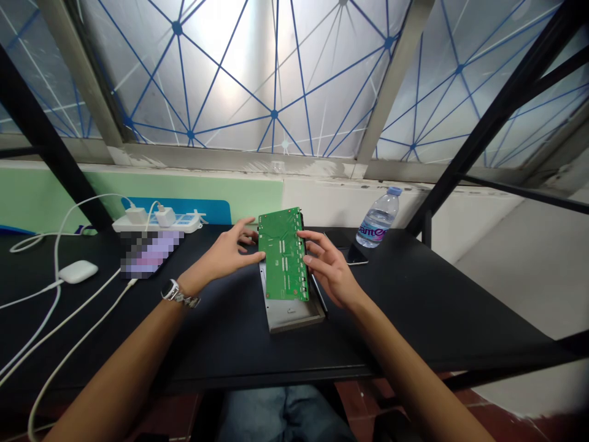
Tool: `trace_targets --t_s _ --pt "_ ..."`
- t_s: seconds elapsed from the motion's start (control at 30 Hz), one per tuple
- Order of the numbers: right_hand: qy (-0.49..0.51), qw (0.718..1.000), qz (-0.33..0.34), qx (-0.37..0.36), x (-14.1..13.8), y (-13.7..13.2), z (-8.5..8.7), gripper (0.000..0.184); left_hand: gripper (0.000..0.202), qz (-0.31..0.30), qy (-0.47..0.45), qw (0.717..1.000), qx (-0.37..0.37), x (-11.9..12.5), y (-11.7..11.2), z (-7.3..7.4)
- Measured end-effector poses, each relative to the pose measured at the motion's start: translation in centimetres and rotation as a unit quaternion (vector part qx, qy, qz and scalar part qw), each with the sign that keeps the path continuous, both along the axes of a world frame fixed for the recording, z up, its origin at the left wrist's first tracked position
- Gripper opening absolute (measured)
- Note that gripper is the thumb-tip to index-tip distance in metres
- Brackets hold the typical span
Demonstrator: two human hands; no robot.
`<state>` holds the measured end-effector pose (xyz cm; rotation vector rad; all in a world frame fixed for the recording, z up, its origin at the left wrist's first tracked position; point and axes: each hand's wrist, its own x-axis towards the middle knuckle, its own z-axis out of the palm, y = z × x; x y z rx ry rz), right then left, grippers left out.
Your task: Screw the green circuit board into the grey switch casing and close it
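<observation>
Where the green circuit board (278, 270) is leaning, head view: we are looking down on its flat side, tilted above an open metal casing (294, 319) in the middle of the black desk (221, 353); its near end is overlapping the casing, and we cannot tell whether the two are touching.
Right hand (335, 270): we are grasping the green circuit board by its right edge, where small connectors (304, 279) are lining up; two fingertips are resting on that edge, while the thumb is hiding from view.
Left hand (225, 250): we are spreading its fingers at the board's left edge, the thumb tip meeting that edge and other fingers sitting farther back; we cannot tell whether this hand is gripping or only touching.
Silver watch (171, 290): we are wearing it on our left wrist.
Dark flat device (356, 254): it is lying just beyond our right hand, partly hidden.
Water bottle (380, 215): it is standing behind that device, near the wall, wearing a blue cap.
Power strip (188, 222): it is lying at the back left, two white plugs sitting in it.
Phone (154, 256): it is lying before the strip, its screen blurring into blocks, a white cable (115, 296) joining its near end.
White case (79, 271): it is lying left of the phone.
</observation>
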<state>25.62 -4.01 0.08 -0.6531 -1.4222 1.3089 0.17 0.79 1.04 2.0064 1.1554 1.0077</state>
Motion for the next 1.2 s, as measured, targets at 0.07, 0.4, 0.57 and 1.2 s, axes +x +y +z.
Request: trace_targets --t_s 0.07,0.4,0.57,1.2 --pt "0.004 1.000 0.000 0.002 0.0 0.1 0.0 0.045 0.076 -0.024 -0.020 0.998 -0.050 0.1 0.0 0.1" --pt "-0.004 0.999 -0.032 -0.013 0.1 0.8 -0.7 0.060 0.028 -0.102 -0.137 0.970 -0.176 -0.5 0.2 0.8" --pt "0.007 0.999 -0.026 -0.034 -0.2 1.0 -0.8 0.051 0.024 -0.071 -0.197 0.951 -0.227 -0.4 0.2 1.0" --pt "-0.092 0.992 -0.082 -0.021 0.0 0.6 -0.3 0.041 0.029 -0.047 -0.269 0.942 -0.197 0.5 0.1 0.4"
